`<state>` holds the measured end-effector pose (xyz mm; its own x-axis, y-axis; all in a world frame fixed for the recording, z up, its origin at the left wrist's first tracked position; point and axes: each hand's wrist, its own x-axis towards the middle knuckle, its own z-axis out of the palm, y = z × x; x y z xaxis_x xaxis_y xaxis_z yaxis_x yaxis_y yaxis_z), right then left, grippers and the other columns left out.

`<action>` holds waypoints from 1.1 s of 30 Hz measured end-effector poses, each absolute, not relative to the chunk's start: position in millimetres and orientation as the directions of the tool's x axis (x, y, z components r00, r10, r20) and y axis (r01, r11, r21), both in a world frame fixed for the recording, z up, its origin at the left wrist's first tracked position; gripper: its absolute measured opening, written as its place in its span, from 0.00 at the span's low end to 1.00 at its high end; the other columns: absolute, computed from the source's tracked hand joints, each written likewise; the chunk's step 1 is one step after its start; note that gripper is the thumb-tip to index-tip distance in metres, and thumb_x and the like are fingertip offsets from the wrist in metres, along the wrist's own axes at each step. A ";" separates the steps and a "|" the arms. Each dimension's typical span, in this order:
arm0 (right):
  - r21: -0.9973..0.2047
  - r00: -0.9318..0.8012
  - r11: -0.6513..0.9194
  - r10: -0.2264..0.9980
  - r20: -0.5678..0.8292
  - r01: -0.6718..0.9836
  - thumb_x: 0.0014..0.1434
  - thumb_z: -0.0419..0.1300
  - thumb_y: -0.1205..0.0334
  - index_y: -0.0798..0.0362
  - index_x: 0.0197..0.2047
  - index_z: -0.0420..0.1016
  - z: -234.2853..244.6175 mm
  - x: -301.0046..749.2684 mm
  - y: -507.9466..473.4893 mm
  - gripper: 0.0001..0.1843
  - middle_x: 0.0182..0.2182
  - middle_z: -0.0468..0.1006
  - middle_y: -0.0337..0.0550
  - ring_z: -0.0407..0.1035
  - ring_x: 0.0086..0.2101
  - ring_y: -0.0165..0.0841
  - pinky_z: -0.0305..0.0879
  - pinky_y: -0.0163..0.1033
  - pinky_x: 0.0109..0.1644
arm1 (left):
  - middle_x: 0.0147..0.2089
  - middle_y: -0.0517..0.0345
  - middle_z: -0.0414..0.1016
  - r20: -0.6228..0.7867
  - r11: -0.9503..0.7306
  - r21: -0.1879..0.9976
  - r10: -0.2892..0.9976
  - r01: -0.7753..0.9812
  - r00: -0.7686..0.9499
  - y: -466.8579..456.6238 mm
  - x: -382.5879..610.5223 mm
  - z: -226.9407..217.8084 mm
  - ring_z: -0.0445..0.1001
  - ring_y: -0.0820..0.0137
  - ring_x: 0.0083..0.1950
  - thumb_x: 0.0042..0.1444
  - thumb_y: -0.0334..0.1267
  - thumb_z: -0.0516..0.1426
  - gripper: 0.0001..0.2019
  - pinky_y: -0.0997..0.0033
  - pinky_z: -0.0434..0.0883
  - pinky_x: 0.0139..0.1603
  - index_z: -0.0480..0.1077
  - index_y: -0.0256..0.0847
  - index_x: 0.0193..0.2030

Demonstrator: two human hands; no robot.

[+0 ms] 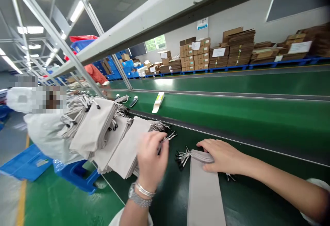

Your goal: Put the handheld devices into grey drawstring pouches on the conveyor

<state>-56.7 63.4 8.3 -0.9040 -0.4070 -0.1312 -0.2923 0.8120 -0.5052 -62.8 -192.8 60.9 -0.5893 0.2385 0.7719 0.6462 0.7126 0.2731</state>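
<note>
My right hand [218, 155] lies across the gathered top of a neat stack of grey drawstring pouches [205, 191], thumb on the near side and fingers over the far side. White cords with black ends [183, 157] stick out to the left of that stack. My left hand [153, 157], slightly blurred and wearing a watch and bangles, is beside another pile of grey pouches [131, 138]. Its fingers are curved, with the thumb apart from them, and nothing held shows. Part of that pile is hidden behind the hand.
More pouch piles [95, 126] extend leftward along the green worktable, beside a person in white [48, 136]. A small box [158, 102] and a dark-and-white tool [133, 101] lie beyond. A metal beam [154, 19] crosses overhead. A blue stool [77, 174] stands at left.
</note>
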 end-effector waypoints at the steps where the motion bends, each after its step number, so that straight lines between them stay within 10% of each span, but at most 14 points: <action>1: -0.508 -0.905 0.815 -0.400 -0.146 -0.279 0.50 0.62 0.51 0.53 0.56 0.68 7.9 -56.7 62.9 0.30 0.48 0.75 0.52 0.69 0.48 0.50 0.61 0.49 0.50 | 0.47 0.48 0.73 0.816 0.814 0.190 0.180 0.549 -0.550 -209.9 -65.5 72.9 0.71 0.59 0.51 0.61 0.33 0.57 0.08 0.57 0.67 0.56 0.71 0.41 0.47; 5: -0.534 -0.891 0.807 -0.410 -0.197 -0.253 0.51 0.59 0.53 0.50 0.41 0.68 6.9 -59.5 63.0 0.16 0.41 0.75 0.47 0.69 0.42 0.45 0.60 0.44 0.40 | 0.62 0.41 0.64 0.822 0.997 0.065 -0.027 0.046 -0.569 -273.9 -83.6 111.1 0.60 0.48 0.64 0.59 0.39 0.59 0.21 0.46 0.59 0.64 0.66 0.40 0.59; 10: -0.569 -0.895 0.787 -0.406 -0.185 -0.239 0.52 0.58 0.57 0.49 0.38 0.63 12.0 -59.4 65.3 0.11 0.36 0.73 0.43 0.68 0.36 0.41 0.54 0.39 0.33 | 0.69 0.37 0.53 0.681 0.985 -0.128 0.000 -0.120 -0.732 -312.0 -114.9 128.0 0.55 0.44 0.68 0.54 0.33 0.58 0.34 0.46 0.60 0.63 0.56 0.38 0.68; 18: -0.799 -0.854 0.594 -0.461 -0.241 -0.095 0.55 0.58 0.60 0.49 0.51 0.64 12.7 -67.5 78.1 0.19 0.43 0.76 0.44 0.71 0.41 0.40 0.61 0.36 0.35 | 0.43 0.45 0.75 0.693 0.958 -0.143 -0.083 -0.250 -0.716 -321.2 -123.4 171.1 0.74 0.53 0.41 0.62 0.33 0.48 0.19 0.60 0.68 0.38 0.67 0.39 0.58; 22: -0.837 -0.851 0.534 -0.488 -0.191 -0.118 0.57 0.60 0.55 0.50 0.46 0.69 23.7 -71.8 86.9 0.15 0.46 0.76 0.47 0.71 0.44 0.42 0.64 0.38 0.40 | 0.35 0.59 0.72 0.780 0.970 0.031 -0.173 -0.240 -0.601 -316.8 -105.5 204.0 0.72 0.61 0.38 0.60 0.38 0.54 0.16 0.62 0.68 0.42 0.70 0.45 0.55; 25: -0.852 -0.847 0.490 -0.519 -0.113 -0.187 0.57 0.61 0.53 0.50 0.45 0.68 44.0 -68.9 95.7 0.15 0.42 0.75 0.43 0.70 0.41 0.39 0.62 0.36 0.39 | 0.39 0.63 0.74 0.784 0.969 0.234 -0.143 0.075 -0.603 -300.3 -91.1 213.2 0.73 0.64 0.42 0.58 0.38 0.56 0.14 0.66 0.69 0.45 0.72 0.46 0.51; 29: -0.902 -0.791 0.351 -0.611 -0.018 -0.251 0.56 0.64 0.56 0.50 0.46 0.66 77.1 -53.6 102.9 0.17 0.39 0.72 0.38 0.66 0.37 0.33 0.60 0.34 0.39 | 0.43 0.55 0.77 0.386 0.468 0.825 -0.060 0.316 -0.920 -251.9 -80.5 182.2 0.75 0.64 0.37 0.53 0.45 0.63 0.21 0.67 0.74 0.36 0.70 0.41 0.52; 33: -0.958 -0.668 0.125 -0.740 0.084 -0.259 0.56 0.65 0.59 0.50 0.57 0.63 95.4 -37.5 98.7 0.28 0.44 0.72 0.40 0.68 0.42 0.34 0.62 0.35 0.44 | 0.44 0.52 0.79 0.019 0.002 1.000 0.146 0.020 -0.989 -183.2 -70.0 107.4 0.79 0.63 0.36 0.48 0.46 0.67 0.27 0.65 0.76 0.39 0.69 0.40 0.53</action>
